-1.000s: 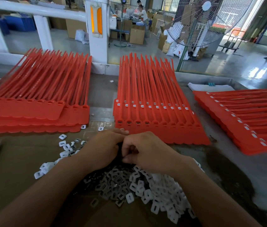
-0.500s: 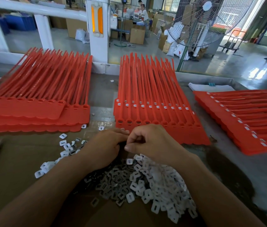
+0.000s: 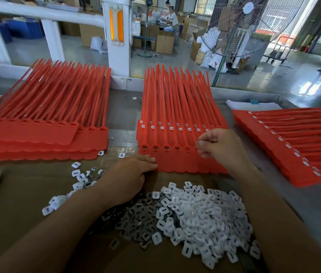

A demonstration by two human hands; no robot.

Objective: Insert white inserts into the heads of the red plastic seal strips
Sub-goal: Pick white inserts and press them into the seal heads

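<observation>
The right hand (image 3: pixel 221 148) hangs raised over the row of heads, fingers curled, thumb and forefinger pinching what looks like a small white plastic insert (image 3: pixel 198 142), though it is too tiny to be sure. The left hand (image 3: pixel 130 175) lies palm down, its loosely extended fingertips touching the near edge of the middle stack of red plastic seal strips (image 3: pixel 175 115). Half a second ago both hands met low over the heap of white square plastic inserts (image 3: pixel 199 213); the right has since lifted rightward and the heap shows uncovered. 2 more red stacks flank them, left (image 3: pixel 37 119) and right (image 3: pixel 293 138).
</observation>
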